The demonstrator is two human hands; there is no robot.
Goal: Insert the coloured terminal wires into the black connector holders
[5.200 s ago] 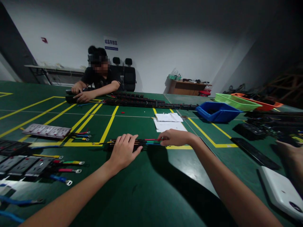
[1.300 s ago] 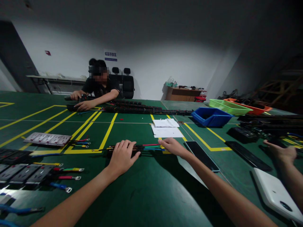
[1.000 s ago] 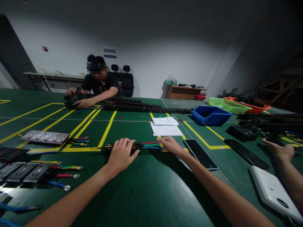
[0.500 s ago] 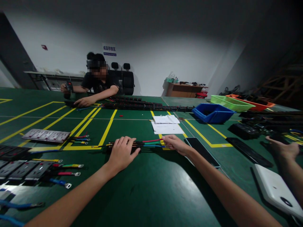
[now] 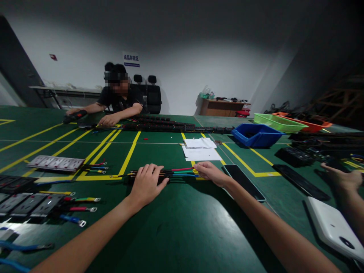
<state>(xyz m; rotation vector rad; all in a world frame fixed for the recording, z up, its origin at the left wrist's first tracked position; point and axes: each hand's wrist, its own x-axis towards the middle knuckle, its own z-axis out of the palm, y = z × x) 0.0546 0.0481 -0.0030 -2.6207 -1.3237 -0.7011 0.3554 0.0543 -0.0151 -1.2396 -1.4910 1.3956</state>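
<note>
**Pinned at one end, pinched at the other**

My left hand (image 5: 146, 185) lies palm down across a dark bundle (image 5: 132, 179) at the centre of the frame, fingers together and thumb spread away. The underside is hidden, so I cannot tell how tightly it grips; I judge the weight of it keeps the bundle from sliding. My right hand (image 5: 210, 173), just right of centre, has its thumb and forefinger closed on the end of the red wire (image 5: 182, 169), probably because a tip pinch picks out one strand from its neighbours. The green wire (image 5: 183, 172) and blue wire (image 5: 184, 175) run alongside; whether my other fingers touch them I cannot see.

Beyond my right wrist a phone (image 5: 244, 182) lies on the desk (image 5: 170, 235), and above it, papers (image 5: 200, 153), perhaps left within view for reading. At left, a pale socket strip (image 5: 57, 163) and a darker socket strip (image 5: 28, 204) point their wire ends toward the middle, which likely makes them easy to reach. The blue bin (image 5: 256, 134) sits upper right, seemingly parked outside the working space. Another person's hand (image 5: 345, 178) shows at the right edge; upper left, a co-worker (image 5: 122, 100) leans over the far side with a dark tool (image 5: 76, 116).
</note>
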